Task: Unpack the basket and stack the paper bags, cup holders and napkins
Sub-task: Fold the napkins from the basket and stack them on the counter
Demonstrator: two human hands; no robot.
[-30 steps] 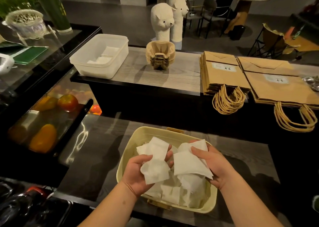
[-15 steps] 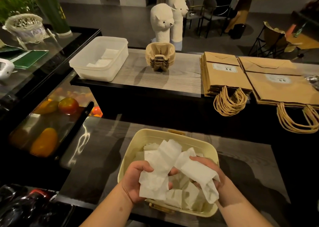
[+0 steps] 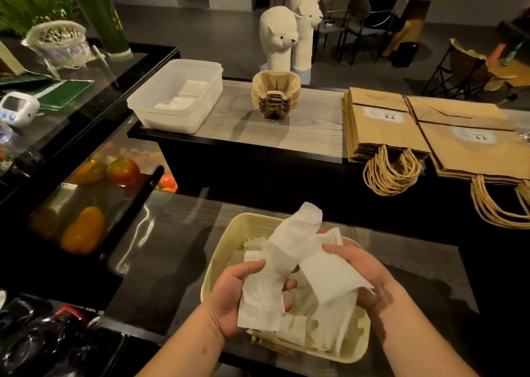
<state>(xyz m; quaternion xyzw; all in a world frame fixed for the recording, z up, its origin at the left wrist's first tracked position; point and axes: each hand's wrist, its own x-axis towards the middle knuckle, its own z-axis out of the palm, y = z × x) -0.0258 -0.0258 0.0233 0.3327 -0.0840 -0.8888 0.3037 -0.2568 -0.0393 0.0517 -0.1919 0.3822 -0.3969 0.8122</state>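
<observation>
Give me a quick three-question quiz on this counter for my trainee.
1. True or false: the left hand and the right hand each hold napkins above the basket.
2. Where is the stack of cup holders? A) in the basket B) on the shelf, between the white tub and the paper bags C) on the floor
3. How many stacks of paper bags lie on the shelf?
Key: 1 true; 2 B; 3 two.
</observation>
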